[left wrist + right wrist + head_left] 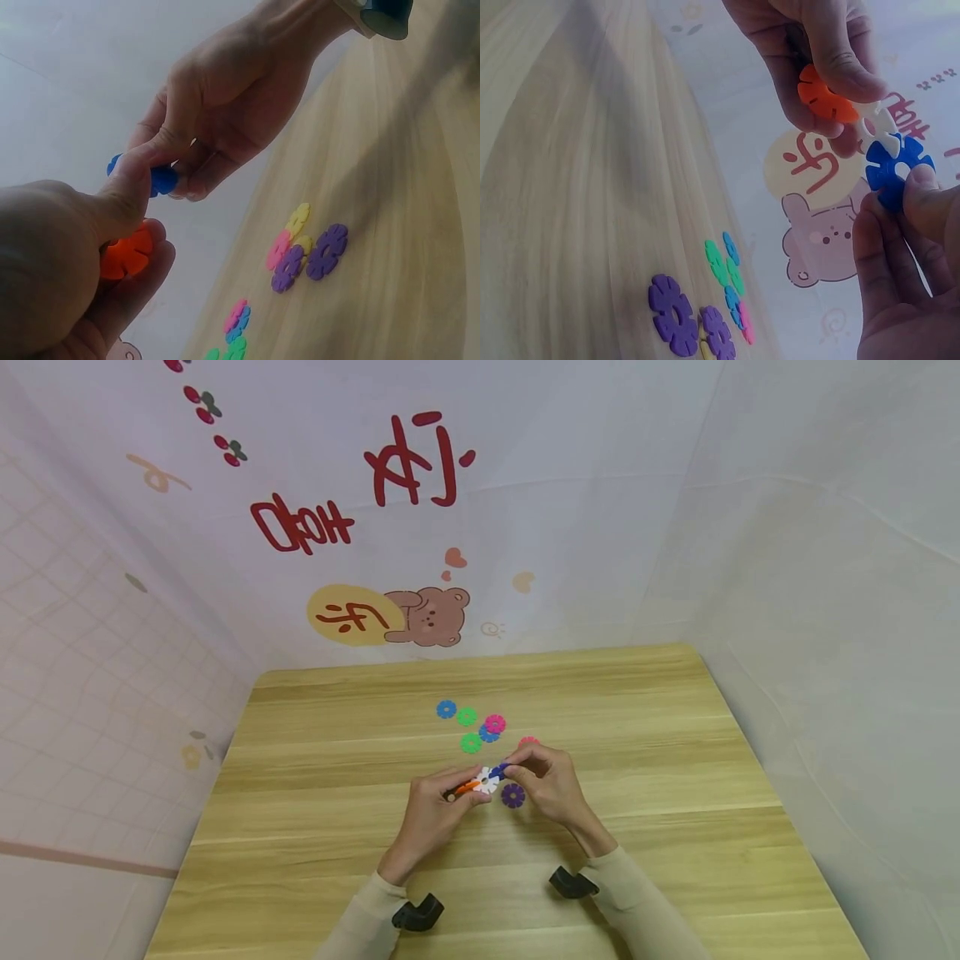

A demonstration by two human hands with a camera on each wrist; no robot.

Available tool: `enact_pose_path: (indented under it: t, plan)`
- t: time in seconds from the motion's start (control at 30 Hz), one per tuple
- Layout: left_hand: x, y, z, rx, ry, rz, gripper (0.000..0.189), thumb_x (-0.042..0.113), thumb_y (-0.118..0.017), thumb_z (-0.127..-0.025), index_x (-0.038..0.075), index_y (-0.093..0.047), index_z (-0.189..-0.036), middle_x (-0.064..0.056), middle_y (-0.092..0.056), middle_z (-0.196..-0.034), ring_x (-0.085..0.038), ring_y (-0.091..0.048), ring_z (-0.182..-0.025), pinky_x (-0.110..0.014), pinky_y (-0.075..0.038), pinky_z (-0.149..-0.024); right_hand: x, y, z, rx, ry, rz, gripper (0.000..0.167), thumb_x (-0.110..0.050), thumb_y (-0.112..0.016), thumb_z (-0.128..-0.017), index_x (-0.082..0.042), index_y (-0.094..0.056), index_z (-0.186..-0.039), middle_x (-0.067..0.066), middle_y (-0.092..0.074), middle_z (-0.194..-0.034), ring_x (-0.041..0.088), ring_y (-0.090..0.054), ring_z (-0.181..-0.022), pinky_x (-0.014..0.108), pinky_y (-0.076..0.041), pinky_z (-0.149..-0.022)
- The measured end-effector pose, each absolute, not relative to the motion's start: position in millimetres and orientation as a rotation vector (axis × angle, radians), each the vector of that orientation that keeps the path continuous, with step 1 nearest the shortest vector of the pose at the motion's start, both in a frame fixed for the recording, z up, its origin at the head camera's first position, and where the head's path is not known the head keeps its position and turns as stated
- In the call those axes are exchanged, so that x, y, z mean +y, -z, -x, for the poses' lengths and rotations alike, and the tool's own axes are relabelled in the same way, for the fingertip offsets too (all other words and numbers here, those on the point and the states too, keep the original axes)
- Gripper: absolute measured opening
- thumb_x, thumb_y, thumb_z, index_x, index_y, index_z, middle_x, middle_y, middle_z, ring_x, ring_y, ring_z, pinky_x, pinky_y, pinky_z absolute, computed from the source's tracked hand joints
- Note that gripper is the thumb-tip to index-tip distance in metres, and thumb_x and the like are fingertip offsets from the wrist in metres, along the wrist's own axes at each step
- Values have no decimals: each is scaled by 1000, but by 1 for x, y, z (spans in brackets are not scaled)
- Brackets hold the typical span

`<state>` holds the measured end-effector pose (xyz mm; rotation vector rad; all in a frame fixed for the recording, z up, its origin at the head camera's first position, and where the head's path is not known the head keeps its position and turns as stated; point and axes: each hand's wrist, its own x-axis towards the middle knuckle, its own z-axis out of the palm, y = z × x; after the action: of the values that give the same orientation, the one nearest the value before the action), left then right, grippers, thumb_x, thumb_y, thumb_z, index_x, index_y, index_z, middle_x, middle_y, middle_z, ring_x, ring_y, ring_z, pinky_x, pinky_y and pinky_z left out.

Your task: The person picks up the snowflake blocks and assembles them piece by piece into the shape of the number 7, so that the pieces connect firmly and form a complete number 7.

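Note:
My left hand [437, 807] holds a short row of joined snowflake discs between thumb and fingers. An orange disc [823, 97] sits in its grip, with a white disc [881, 120] at the end towards my right hand. A dark piece [449, 796] shows at the other end, mostly hidden by the fingers. Thumb and fingers of my right hand [552, 787] pinch a blue disc [883, 177]. Its edge meets the white disc's slotted rim in the right wrist view. Both hands are close together above the table.
On the wooden table [337, 827] lie a purple disc [506, 801], another purple disc [282, 279], yellow discs [301, 214] and a pink disc [276, 255]. Farther back are green discs [465, 723], blue ones [440, 711] and a magenta one [491, 728]. A printed cloth [570, 527] hangs behind.

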<state>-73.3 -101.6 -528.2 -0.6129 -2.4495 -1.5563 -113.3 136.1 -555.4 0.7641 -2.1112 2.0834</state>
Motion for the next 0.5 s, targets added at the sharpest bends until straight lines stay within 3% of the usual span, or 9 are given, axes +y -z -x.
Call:
enact_pose_path:
  t: [0.23,0.5]
  plan:
    - [-97,529,73,-2473,1569,596,43,11,-93,-91,-3,-81,-130,-20,-84,-125,-33,-86,-110,-24,-70,-85,138,553,112,-2173,-2096,-709,7,13,-76,-99,8,-76,-104,29,-74,-98,9,-80,-89,31,-73,-83]
    - [-101,531,72,-2523,1564,556,43,15,-97,-90,3,-84,-129,-15,-86,-121,-11,-81,-93,-18,-65,-74,143,550,112,-2255,-2020,-770,11,10,-77,-100,3,-80,-107,23,-77,-101,13,-80,-91,32,-73,-84]
